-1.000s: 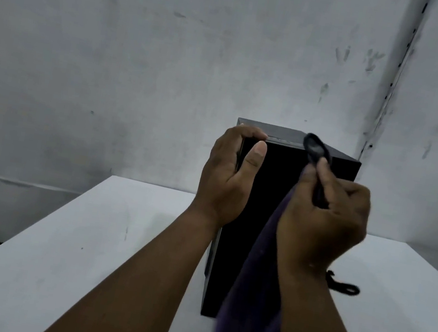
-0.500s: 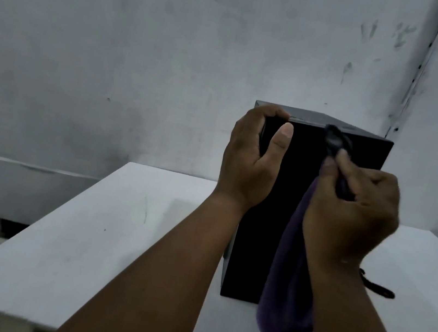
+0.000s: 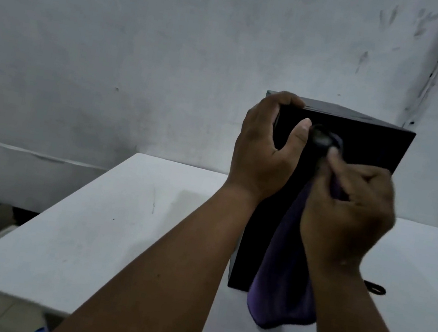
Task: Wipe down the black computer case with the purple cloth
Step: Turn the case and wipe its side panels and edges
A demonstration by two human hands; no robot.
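On the case (image 3: 369,149) — left hand (image 3: 264,155) gripping its corner, right hand (image 3: 347,215) clutching cloth (image 3: 285,276)

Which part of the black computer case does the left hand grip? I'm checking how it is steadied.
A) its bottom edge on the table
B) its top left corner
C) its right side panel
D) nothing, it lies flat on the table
B: the left hand curls over the top left corner of the upright black computer case, fingers on top, thumb on the front.

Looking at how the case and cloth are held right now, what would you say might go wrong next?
The computer case stands tall near the table edge, steadied only by the left hand at its top corner; a hard wipe might tip it. The right hand also holds a small dark object with the purple cloth, which could scratch the panel.
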